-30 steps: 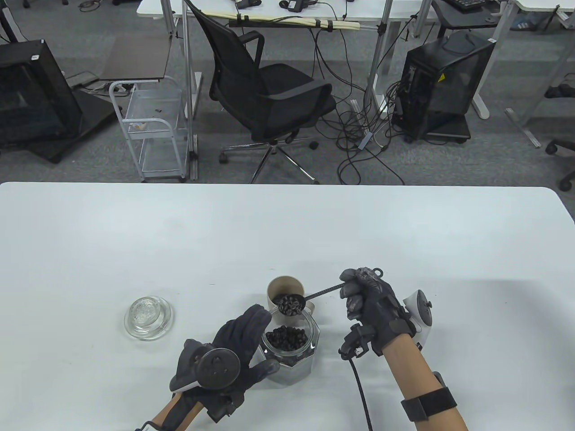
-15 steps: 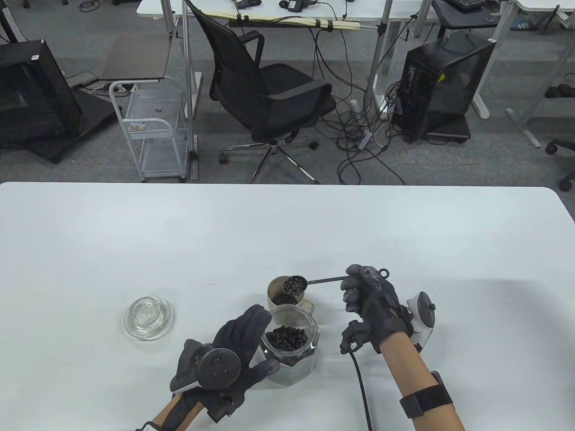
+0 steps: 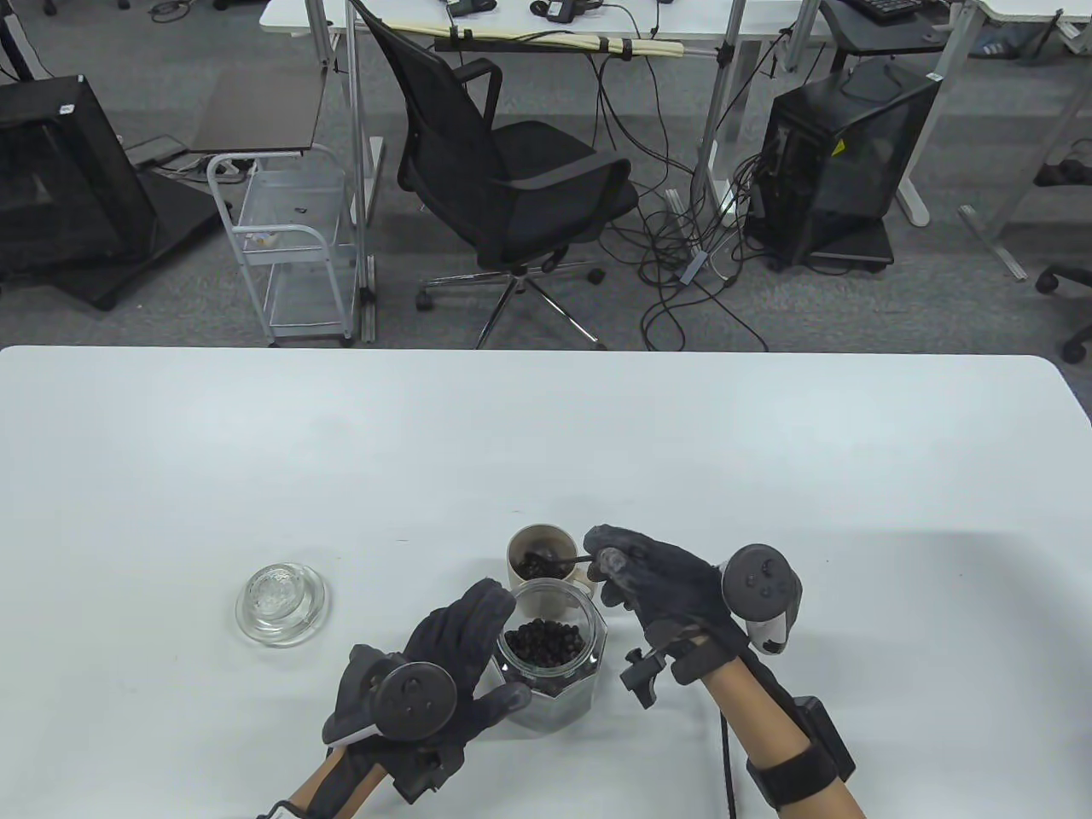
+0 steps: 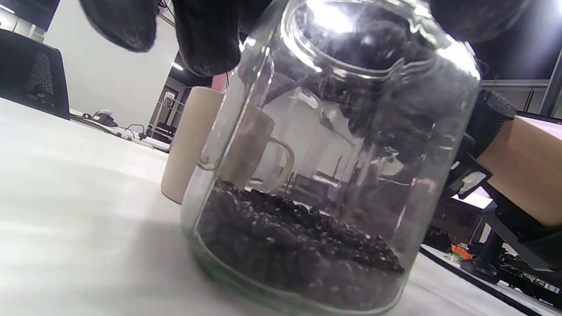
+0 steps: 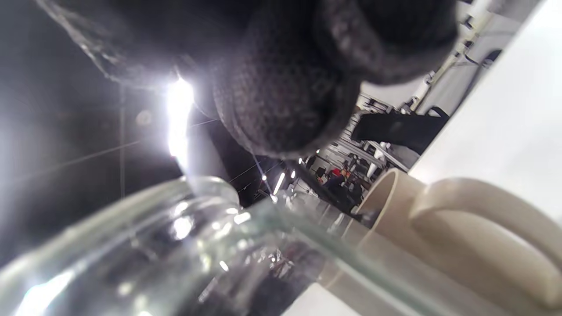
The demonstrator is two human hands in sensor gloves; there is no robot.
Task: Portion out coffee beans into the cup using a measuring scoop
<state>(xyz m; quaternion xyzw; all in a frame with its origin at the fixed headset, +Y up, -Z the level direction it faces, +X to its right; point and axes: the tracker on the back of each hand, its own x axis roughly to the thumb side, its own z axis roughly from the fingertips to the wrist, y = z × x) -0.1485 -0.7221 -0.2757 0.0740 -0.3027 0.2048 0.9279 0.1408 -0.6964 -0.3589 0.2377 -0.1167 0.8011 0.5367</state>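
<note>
Tipping step: right hand pinches scoop, bowl inside cup left of it. Left hand grips jar. Next: empty scoop, return to jar.

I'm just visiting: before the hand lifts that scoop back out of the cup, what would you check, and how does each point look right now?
1. Scoop bowl is over the cup mouth: ok.
2. Right hand grips the scoop handle: ok.
3. Scoop fully emptied: cannot tell, its bowl looks dark.
4. Left hand holds the glass jar: ok.
5. Jar is open with beans left in it: ok.
6. Jar lid lies apart, left of the jar: ok.
</note>
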